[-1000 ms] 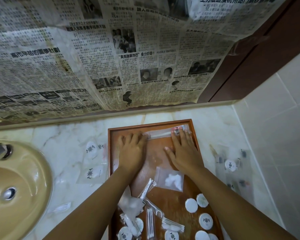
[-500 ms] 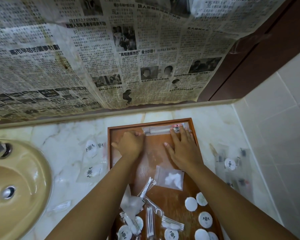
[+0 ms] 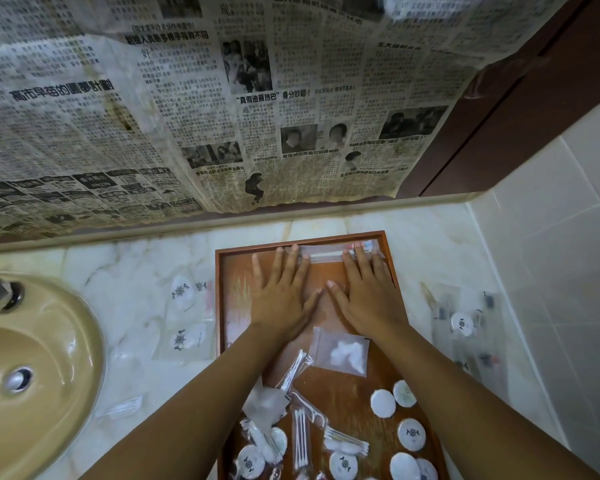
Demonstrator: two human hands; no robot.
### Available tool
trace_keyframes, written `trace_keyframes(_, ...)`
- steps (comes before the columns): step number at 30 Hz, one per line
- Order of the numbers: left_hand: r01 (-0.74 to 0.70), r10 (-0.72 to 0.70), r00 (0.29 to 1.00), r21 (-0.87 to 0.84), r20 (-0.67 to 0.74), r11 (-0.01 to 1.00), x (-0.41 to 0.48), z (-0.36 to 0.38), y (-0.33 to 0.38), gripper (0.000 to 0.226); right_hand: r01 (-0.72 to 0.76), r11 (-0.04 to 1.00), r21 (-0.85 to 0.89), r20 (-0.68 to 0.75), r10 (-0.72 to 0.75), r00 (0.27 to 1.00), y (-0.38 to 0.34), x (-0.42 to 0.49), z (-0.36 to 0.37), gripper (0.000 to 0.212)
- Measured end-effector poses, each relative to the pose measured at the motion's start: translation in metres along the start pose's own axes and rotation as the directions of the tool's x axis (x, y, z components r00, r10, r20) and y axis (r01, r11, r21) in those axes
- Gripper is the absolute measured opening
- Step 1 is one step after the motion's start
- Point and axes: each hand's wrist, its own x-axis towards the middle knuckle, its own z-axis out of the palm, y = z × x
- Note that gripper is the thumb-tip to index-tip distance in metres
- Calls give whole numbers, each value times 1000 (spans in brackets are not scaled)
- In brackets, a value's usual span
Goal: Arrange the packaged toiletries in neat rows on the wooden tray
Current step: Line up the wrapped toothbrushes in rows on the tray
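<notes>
The wooden tray [image 3: 222, 289] lies on the marble counter. Along its far edge sits a long clear toothbrush packet [image 3: 323, 251]. My left hand [image 3: 281, 292] and my right hand [image 3: 364, 292] lie flat side by side on the tray's far half, fingers straight, fingertips touching the packet. A clear bag of cotton [image 3: 343, 351] lies just below my right wrist. Near the tray's front are cotton swab packets [image 3: 300, 441], floss picks [image 3: 312, 408] and several round white packaged items [image 3: 411, 434].
A beige sink [image 3: 32, 368] fills the left. White logo sachets [image 3: 184, 317] lie on the counter left of the tray. Clear packets with a round item [image 3: 463, 323] lie to its right, by the tiled wall. Newspaper [image 3: 222, 98] covers the wall behind.
My left hand, curled half a second ago, has flattened out on the tray again. The right hand has stayed flat at the packet's right end.
</notes>
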Motion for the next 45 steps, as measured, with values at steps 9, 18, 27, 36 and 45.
trace_keyframes(9, 110, -111, 994, -72, -14, 991, -4, 1, 10, 69, 97, 995, 15, -54, -96, 994, 9, 4, 12, 81)
trace_keyframes(18, 3, -20, 986, -104, -165, 995, 6, -4, 0, 59, 111, 993, 42, -42, -109, 993, 8, 4, 11, 83)
trace_keyframes(27, 9, -84, 914, -188, -397, 982, 16, 2, -10, 25, 70, 996, 63, -66, -65, 996, 12, 6, 11, 78)
trace_keyframes(36, 127, -228, 904, -283, -361, 951, 29, 2, -17, 17, -105, 972, 211, -75, 124, 989, 4, 2, 3, 78)
trace_keyframes(45, 113, -216, 891, -268, -398, 957, 27, 8, -16, 18, -4, 994, 112, -72, 12, 997, 3, 3, 2, 85)
